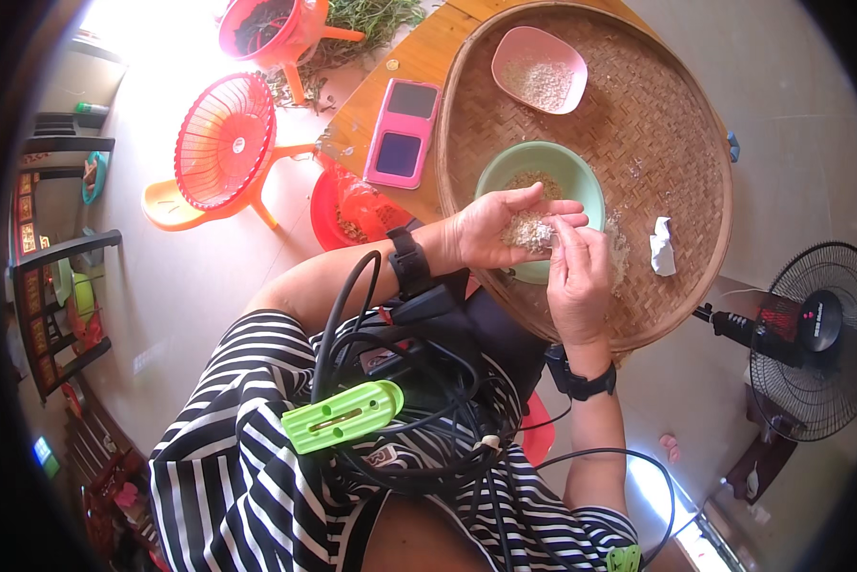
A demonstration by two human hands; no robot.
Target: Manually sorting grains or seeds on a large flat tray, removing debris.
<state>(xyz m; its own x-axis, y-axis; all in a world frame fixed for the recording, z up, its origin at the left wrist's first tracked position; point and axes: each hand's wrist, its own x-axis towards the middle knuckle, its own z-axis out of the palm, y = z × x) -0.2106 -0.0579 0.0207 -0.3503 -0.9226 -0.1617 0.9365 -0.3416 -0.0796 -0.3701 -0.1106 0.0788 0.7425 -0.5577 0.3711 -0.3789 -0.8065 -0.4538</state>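
My left hand (484, 230) lies palm up over a pale green bowl (584, 177), cupping a small heap of pale, rice-like grains (525, 232). My right hand (578, 275) has its thumb and fingertips drawn together at the heap's edge; whether a grain is pinched between them cannot be made out. More grains (535, 180), browner in tone, show inside the green bowl. That bowl stands on a round woven bamboo tray (657, 136). Farther back on the tray, a pink bowl (501, 53) contains whitish grains (546, 82).
A crumpled white tissue (662, 247) and scattered grains lie on the tray. Beside it, a pink phone case (402, 136) rests on the wooden table (360, 118). Left are a red basket (221, 143) on an orange stool (167, 204) and a red container (324, 211). A fan (818, 322) stands right; black cables (464, 372) cross my lap.
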